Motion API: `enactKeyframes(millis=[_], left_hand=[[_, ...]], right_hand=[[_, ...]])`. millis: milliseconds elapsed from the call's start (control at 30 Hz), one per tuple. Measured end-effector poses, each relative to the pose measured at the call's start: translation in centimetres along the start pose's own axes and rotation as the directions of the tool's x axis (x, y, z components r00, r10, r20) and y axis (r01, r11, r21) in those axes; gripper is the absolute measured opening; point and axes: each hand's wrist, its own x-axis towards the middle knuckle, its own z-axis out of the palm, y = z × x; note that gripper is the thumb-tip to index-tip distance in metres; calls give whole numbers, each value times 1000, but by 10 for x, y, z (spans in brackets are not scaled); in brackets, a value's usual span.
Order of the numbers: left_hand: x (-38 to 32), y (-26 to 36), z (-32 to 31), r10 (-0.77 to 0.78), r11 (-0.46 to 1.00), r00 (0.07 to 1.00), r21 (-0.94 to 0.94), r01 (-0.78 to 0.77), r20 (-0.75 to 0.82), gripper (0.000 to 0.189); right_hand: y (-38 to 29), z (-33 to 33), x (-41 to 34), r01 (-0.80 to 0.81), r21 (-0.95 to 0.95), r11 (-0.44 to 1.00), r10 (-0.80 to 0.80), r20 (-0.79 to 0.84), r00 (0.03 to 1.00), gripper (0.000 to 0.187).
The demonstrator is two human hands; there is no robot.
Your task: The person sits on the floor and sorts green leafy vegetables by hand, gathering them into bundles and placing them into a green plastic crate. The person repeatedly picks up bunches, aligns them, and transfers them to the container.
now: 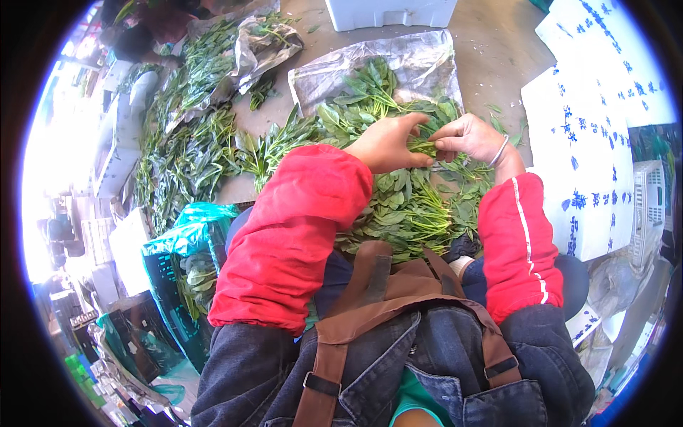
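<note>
My left hand [392, 141] curves around the stems of a few leafy greens [421, 145], thumb and forefinger apart on either side of them. At the stem ends, the fingertips of my right hand [472, 137] pinch together; a bangle circles that wrist. Just below my hands lies a pile of leafy greens [405, 208], its pale stems pointing right. Beyond them, a smaller bunch [376, 88] rests on a crumpled plastic sheet [421, 50]. Red sleeve covers hide both forearms, and my left hand hides part of the leaves under it.
A larger heap of greens [187, 155] spreads to the left, near a person's arm [160, 58]. White foam boxes with writing [581, 160] stand at right, another foam box [392, 13] ahead. A teal plastic crate [171, 299] holding greens sits by my left knee.
</note>
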Motion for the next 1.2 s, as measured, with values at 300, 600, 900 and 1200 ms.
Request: enactKeyframes(millis=[300,600,900,1200], left_hand=[[10,-7,3,-176,903,964,-356,239,200,44],[5,5,13,-204,872,964,-415,258,171,47],[5,-18,17,-262,817,950,-485,313,171,45],[23,-7,26,-157,861,970,-455,227,188,24]], right_hand=[[5,17,-26,53,78,996,-34,-228,973,16],[16,33,-30,168,141,976,-59,-567,822,19],[23,42,-28,386,401,831,-89,-589,804,30],[36,58,-9,521,293,802,-197,-694,693,14]])
